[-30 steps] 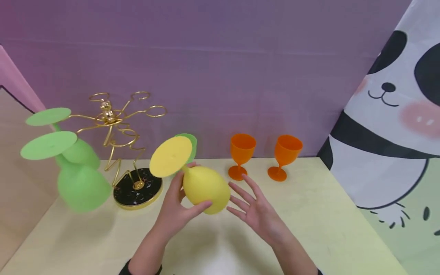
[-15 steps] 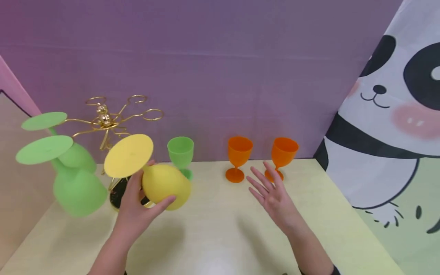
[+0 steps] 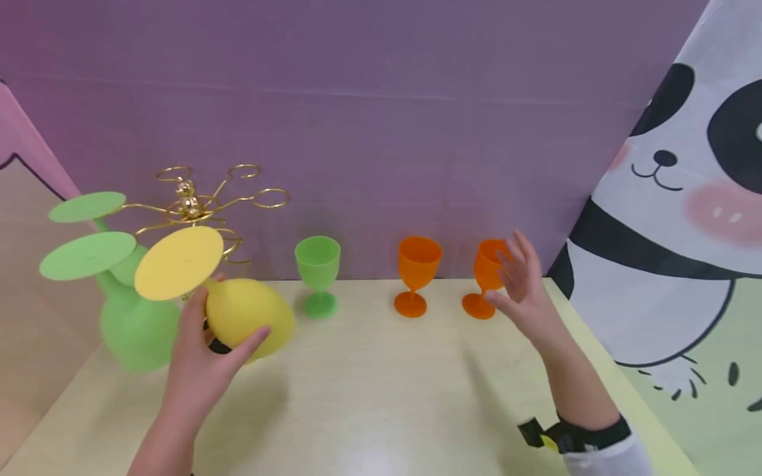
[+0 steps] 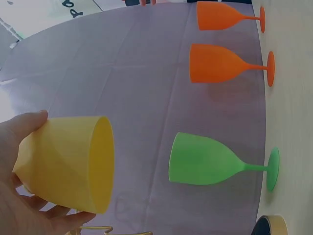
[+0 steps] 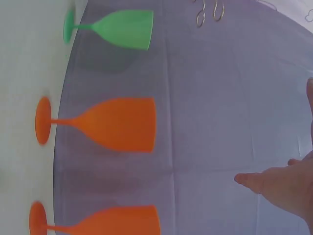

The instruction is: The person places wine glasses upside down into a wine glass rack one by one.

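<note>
My left hand [image 3: 202,357] grips a yellow plastic goblet [image 3: 247,317] round its bowl, tilted with the foot up toward the left and the mouth facing down and right. In the left wrist view the thumb and fingers wrap the yellow bowl [image 4: 63,161]. Behind it, partly hidden by the goblet, is a gold wire glass rack [image 3: 190,205]. Two green goblets [image 3: 137,330] hang upside down at the rack's left side. My right hand [image 3: 526,297], holding nothing, is raised with spread fingers and overlaps the rightmost orange goblet [image 3: 485,271] in the head view.
Along the table's back edge stand a green goblet [image 3: 318,264] and another orange goblet [image 3: 419,264], both upright. A purple cloth backdrop [image 3: 381,132] rises behind the table [image 3: 369,383]. At the right hangs a panda-print sheet [image 3: 655,291].
My left hand has carried the yellow goblet leftward, in front of the rack, uncovering the standing green goblet. My right hand has moved away to the right and up.
</note>
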Motion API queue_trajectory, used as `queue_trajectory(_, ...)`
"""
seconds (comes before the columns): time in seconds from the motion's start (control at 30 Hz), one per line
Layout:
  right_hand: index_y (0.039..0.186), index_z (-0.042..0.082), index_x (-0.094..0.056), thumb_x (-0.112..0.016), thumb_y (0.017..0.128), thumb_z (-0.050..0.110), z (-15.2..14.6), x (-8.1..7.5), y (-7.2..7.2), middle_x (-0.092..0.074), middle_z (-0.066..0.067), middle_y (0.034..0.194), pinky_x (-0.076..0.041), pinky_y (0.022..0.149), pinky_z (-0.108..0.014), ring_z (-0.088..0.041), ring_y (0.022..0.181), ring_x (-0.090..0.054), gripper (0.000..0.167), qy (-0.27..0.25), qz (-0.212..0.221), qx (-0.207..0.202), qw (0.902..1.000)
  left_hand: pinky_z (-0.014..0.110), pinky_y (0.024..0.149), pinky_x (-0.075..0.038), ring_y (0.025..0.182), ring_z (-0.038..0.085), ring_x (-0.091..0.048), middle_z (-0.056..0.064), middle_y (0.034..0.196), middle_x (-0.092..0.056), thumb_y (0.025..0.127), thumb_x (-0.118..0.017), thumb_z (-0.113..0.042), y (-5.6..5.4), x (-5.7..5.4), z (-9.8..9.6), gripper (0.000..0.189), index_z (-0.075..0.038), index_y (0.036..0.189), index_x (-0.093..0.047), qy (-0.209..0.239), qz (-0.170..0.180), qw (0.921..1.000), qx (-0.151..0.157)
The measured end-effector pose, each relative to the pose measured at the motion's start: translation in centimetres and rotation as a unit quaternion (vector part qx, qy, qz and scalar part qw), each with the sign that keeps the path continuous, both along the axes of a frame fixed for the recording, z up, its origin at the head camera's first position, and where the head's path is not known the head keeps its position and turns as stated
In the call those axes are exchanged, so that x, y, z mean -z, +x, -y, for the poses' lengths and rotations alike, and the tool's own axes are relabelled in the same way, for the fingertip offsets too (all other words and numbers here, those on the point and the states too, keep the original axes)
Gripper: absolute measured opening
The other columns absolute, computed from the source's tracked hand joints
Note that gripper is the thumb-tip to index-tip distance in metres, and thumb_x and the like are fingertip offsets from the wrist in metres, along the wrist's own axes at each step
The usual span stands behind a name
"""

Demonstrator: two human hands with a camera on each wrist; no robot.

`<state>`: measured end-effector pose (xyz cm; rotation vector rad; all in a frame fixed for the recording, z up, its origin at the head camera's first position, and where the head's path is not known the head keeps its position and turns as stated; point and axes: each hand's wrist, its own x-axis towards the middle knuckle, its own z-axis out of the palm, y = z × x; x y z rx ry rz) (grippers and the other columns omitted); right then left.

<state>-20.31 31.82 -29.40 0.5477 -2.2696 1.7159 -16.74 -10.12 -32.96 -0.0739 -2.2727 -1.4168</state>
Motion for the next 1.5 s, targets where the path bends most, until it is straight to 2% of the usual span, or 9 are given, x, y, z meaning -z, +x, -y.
queue_trajectory(0.1, 0.155, 0.026, 0.000, -0.068, 0.088, 0.004, -1.0, -0.5, -1.0, -0.001, -0.011, 0.163, -0.012, 0.122, -0.042, -0.038, 0.148, -0.006, 0.098, 0.051, -0.008, 0.037, 0.9980, 0.030, 0.096, -0.047, 0.124, 0.024, -0.045, 0.008, 0.146, -0.040, 0.074, -0.083, -0.010, -0.1, -0.1, 0.2, 0.088, -0.014, 0.148, -0.035, 0.004, -0.005, 0.9999, -0.013)
queue_trajectory(0.2, 0.156, 0.025, 0.003, -0.071, 0.086, 0.007, -1.9, -0.9, -2.0, 0.001, -0.009, 0.164, -0.008, 0.119, -0.056, -0.038, 0.149, -0.005, 0.103, 0.114, -0.013, 0.077, 0.9903, 0.036, 0.099, -0.049, 0.125, 0.025, -0.044, 0.009, 0.145, -0.041, 0.074, -0.083, -0.010, -0.2, -0.2, 0.3, 0.089, -0.015, 0.149, -0.034, 0.013, -0.006, 0.9996, -0.024)
queue_trajectory(0.3, 0.156, 0.023, 0.002, -0.075, 0.085, 0.017, -2.7, -1.2, -2.9, 0.003, -0.011, 0.163, -0.009, 0.115, -0.065, -0.040, 0.148, -0.003, 0.105, 0.183, -0.021, 0.113, 0.9763, 0.059, 0.100, -0.045, 0.128, 0.027, -0.040, 0.010, 0.148, -0.038, 0.075, -0.082, -0.012, -0.4, -0.1, 0.5, 0.092, -0.014, 0.151, -0.029, 0.025, 0.004, 0.9991, -0.034)
queue_trajectory(0.43, 0.156, 0.018, -0.001, -0.077, 0.083, 0.027, -3.7, -1.3, -4.1, 0.007, -0.015, 0.162, -0.010, 0.110, -0.074, -0.042, 0.148, 0.001, 0.106, 0.257, -0.025, 0.139, 0.9560, 0.058, 0.101, -0.044, 0.132, 0.027, -0.038, 0.010, 0.151, -0.034, 0.078, -0.082, -0.019, -0.5, -0.1, 0.8, 0.097, -0.012, 0.154, -0.022, 0.023, 0.031, 0.9978, -0.054)
queue_trajectory(0.7, 0.156, 0.011, -0.006, -0.079, 0.081, 0.030, -4.9, -0.9, -6.9, 0.008, -0.023, 0.160, -0.014, 0.106, -0.076, -0.049, 0.145, 0.002, 0.106, 0.356, 0.002, 0.147, 0.9228, 0.060, 0.106, -0.038, 0.135, 0.035, -0.035, 0.015, 0.155, -0.023, 0.083, -0.077, -0.028, -0.7, 0.0, 1.3, 0.102, -0.014, 0.156, -0.008, 0.045, 0.064, 0.9954, -0.056)
queue_trajectory(1.0, 0.153, 0.009, -0.015, -0.078, 0.081, 0.020, -5.7, -0.6, -10.1, 0.000, -0.034, 0.156, -0.011, 0.108, -0.075, -0.056, 0.141, -0.002, 0.097, 0.437, 0.046, 0.123, 0.8901, 0.051, 0.100, -0.038, 0.120, 0.030, -0.045, 0.018, 0.139, -0.042, 0.082, -0.078, -0.025, -1.1, -0.6, 1.5, 0.093, -0.015, 0.154, -0.021, 0.019, 0.020, 0.9980, -0.057)
queue_trajectory(1.23, 0.149, 0.010, -0.025, -0.081, 0.078, 0.023, -6.2, 0.1, -11.8, -0.014, -0.037, 0.151, -0.004, 0.109, -0.074, -0.058, 0.137, -0.007, 0.091, 0.520, 0.053, 0.087, 0.8481, 0.059, 0.100, -0.037, 0.120, 0.039, -0.044, 0.026, 0.137, -0.042, 0.085, -0.074, -0.025, -1.5, -0.9, 1.7, 0.093, -0.011, 0.155, -0.013, -0.004, 0.013, 0.9992, -0.038)
queue_trajectory(1.4, 0.150, 0.011, -0.026, -0.080, 0.078, 0.021, -6.2, 0.3, -12.4, -0.011, -0.036, 0.152, -0.004, 0.110, -0.073, -0.059, 0.137, -0.006, 0.091, 0.531, 0.083, 0.075, 0.8403, 0.058, 0.099, -0.039, 0.117, 0.039, -0.046, 0.027, 0.134, -0.045, 0.087, -0.073, -0.028, -2.0, -1.0, 1.8, 0.091, -0.009, 0.154, -0.015, -0.013, 0.016, 0.9993, -0.030)
queue_trajectory(1.5, 0.149, 0.010, -0.029, -0.080, 0.078, 0.018, -6.2, 0.4, -12.7, -0.017, -0.034, 0.149, -0.014, 0.110, -0.071, -0.056, 0.134, -0.013, 0.088, 0.539, 0.085, 0.071, 0.8349, 0.055, 0.092, -0.042, 0.113, 0.040, -0.048, 0.028, 0.132, -0.046, 0.087, -0.072, -0.033, -2.3, -1.0, 2.0, 0.089, -0.005, 0.152, -0.020, -0.038, 0.031, 0.9983, -0.031)
